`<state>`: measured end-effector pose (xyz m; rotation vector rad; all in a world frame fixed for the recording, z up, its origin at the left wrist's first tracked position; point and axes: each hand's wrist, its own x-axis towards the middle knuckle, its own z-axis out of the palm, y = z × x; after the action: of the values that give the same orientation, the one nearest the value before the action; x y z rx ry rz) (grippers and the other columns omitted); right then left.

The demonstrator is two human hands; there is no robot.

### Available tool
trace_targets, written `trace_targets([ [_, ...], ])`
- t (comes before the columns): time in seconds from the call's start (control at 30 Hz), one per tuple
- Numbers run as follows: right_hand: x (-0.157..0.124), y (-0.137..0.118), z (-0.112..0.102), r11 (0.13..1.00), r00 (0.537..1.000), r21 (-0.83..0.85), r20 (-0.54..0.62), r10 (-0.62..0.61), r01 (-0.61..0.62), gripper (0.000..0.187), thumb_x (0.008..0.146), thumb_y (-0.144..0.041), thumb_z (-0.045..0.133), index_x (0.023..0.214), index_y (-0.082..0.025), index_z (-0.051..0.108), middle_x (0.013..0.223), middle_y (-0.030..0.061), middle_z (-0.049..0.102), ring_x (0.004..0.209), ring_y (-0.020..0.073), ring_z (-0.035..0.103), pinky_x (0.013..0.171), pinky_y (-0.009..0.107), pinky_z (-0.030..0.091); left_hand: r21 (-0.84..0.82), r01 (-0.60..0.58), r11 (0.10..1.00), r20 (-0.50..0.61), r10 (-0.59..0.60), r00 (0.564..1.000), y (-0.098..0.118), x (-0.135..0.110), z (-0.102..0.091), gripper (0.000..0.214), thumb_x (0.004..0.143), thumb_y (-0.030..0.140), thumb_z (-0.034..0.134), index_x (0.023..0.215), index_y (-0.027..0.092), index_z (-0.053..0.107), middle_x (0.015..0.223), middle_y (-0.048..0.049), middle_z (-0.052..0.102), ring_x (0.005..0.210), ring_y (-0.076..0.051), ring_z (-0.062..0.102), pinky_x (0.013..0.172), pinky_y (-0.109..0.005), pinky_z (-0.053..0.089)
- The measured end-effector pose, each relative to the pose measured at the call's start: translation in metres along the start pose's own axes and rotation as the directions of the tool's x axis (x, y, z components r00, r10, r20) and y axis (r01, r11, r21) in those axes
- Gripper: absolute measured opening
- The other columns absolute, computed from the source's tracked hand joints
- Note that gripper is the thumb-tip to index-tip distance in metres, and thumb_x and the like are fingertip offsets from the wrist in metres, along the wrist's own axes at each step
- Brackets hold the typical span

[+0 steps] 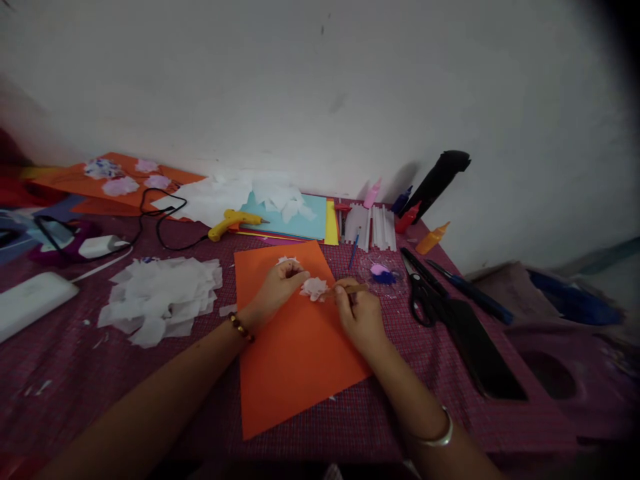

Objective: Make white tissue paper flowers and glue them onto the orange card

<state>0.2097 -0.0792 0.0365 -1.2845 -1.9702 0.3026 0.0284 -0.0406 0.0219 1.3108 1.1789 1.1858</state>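
Observation:
An orange paper sheet [295, 360] lies in front of me on the cloth-covered table. On its upper part sits a crumpled, pale pink-white tissue paper flower [314, 288]. A second white tissue flower [287, 259] shows partly behind my left hand [280, 288]. That hand is closed, thumb and fingers together, just left of the nearer flower; what it pinches, if anything, is hidden. From the other side, my right hand [361, 317] grips a thin brush [330, 293], its tip at the flower's right edge. The bristles are too small to make out.
White tissue squares [163, 297] are piled at left. A yellow glue gun [235, 221] with black cord lies behind. Pink and blue paint [383, 273], a blue paintbrush [355, 248], scissors [423, 293], a black phone [483, 350] and an orange paint bottle [433, 239] are at right.

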Motion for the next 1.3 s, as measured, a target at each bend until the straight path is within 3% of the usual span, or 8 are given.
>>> trace_targets([
  [0.3, -0.004, -0.005, 0.002, 0.979, 0.977, -0.044, 0.085, -0.194, 0.198, 0.022, 0.093, -0.020, 0.040, 0.091, -0.017, 0.062, 0.086, 0.0074, 0.068, 0.078, 0.0195, 0.064, 0.071, 0.030, 0.047, -0.015, 0.019, 1.000, 0.021, -0.018, 1.000, -0.001, -0.003, -0.002, 0.019, 0.071, 0.031, 0.059, 0.065, 0.017, 0.047, 0.065, 0.0043, 0.046, 0.061, -0.009, 0.041, 0.061, -0.024, 0.035],
  [0.47, 0.002, 0.004, 0.001, 0.952, 0.983, 0.286, -0.106, 0.149, -0.113, 0.023, 0.092, -0.031, 0.042, 0.081, -0.020, 0.059, 0.070, 0.0025, 0.063, 0.062, 0.0151, 0.060, 0.057, 0.026, 0.045, -0.031, 0.013, 0.999, 0.040, -0.011, 0.999, -0.003, 0.000, -0.004, 0.020, 0.072, 0.032, 0.059, 0.065, 0.017, 0.047, 0.063, 0.0051, 0.043, 0.057, -0.009, 0.038, 0.057, -0.023, 0.032],
  [0.6, 0.008, 0.014, -0.002, 0.682, 0.866, 0.676, -0.129, 0.483, -0.280, 0.025, 0.085, -0.043, 0.053, 0.076, -0.019, 0.057, 0.052, -0.0050, 0.052, 0.041, 0.0093, 0.044, 0.041, 0.021, 0.034, 0.012, -0.059, 0.998, 0.051, 0.058, 0.997, 0.007, -0.006, -0.008, 0.022, 0.077, 0.035, 0.053, 0.064, 0.019, 0.047, 0.060, 0.0044, 0.042, 0.055, -0.010, 0.037, 0.056, -0.025, 0.032],
  [0.73, 0.013, 0.020, 0.002, 0.535, 0.801, 0.775, -0.063, 0.596, -0.337, 0.029, 0.073, -0.046, 0.066, 0.071, -0.018, 0.058, 0.050, -0.0053, 0.051, 0.040, 0.0078, 0.043, 0.037, 0.019, 0.031, 0.202, -0.176, 0.963, 0.147, 0.148, 0.978, 0.027, -0.038, -0.015, 0.020, 0.076, 0.034, 0.056, 0.063, 0.020, 0.054, 0.062, 0.0001, 0.053, 0.062, -0.015, 0.048, 0.059, -0.027, 0.037],
  [0.83, 0.012, 0.019, 0.006, 0.577, 0.815, 0.736, -0.059, 0.576, -0.354, 0.029, 0.073, -0.046, 0.065, 0.071, -0.018, 0.059, 0.050, -0.0039, 0.052, 0.040, 0.0087, 0.044, 0.037, 0.020, 0.032, 0.416, -0.281, 0.865, 0.382, 0.114, 0.917, 0.036, -0.068, -0.023, 0.014, 0.080, 0.027, 0.053, 0.069, 0.021, 0.058, 0.070, -0.0011, 0.060, 0.065, -0.015, 0.051, 0.061, -0.026, 0.037],
  [0.9, 0.009, 0.015, 0.004, 0.629, 0.862, 0.704, -0.049, 0.505, -0.328, 0.026, 0.078, -0.044, 0.060, 0.072, -0.019, 0.057, 0.049, -0.0049, 0.049, 0.040, 0.0092, 0.042, 0.037, 0.021, 0.032, 0.546, -0.323, 0.773, 0.420, 0.081, 0.904, 0.035, -0.080, -0.032, 0.014, 0.080, 0.021, 0.050, 0.070, 0.020, 0.058, 0.074, -0.0022, 0.062, 0.068, -0.015, 0.052, 0.063, -0.026, 0.036],
  [1.13, -0.002, 0.015, 0.001, 0.842, 0.944, 0.482, -0.082, 0.321, -0.244, 0.023, 0.089, -0.038, 0.046, 0.076, -0.020, 0.053, 0.056, -0.0043, 0.046, 0.047, 0.0120, 0.043, 0.044, 0.024, 0.034, 0.459, -0.174, 0.871, 0.256, 0.058, 0.965, -0.005, -0.055, -0.052, 0.013, 0.077, 0.025, 0.049, 0.067, 0.017, 0.052, 0.065, 0.0008, 0.054, 0.060, -0.012, 0.048, 0.055, -0.022, 0.034],
  [1.3, -0.001, 0.012, 0.003, 0.929, 0.973, 0.328, -0.098, 0.211, -0.169, 0.024, 0.092, -0.035, 0.041, 0.082, -0.019, 0.055, 0.062, -0.0006, 0.054, 0.056, 0.0158, 0.053, 0.052, 0.026, 0.040, 0.386, -0.096, 0.917, 0.182, 0.027, 0.983, -0.006, -0.049, -0.054, 0.013, 0.074, 0.029, 0.052, 0.067, 0.018, 0.052, 0.061, 0.0027, 0.051, 0.059, -0.012, 0.046, 0.053, -0.022, 0.034],
])
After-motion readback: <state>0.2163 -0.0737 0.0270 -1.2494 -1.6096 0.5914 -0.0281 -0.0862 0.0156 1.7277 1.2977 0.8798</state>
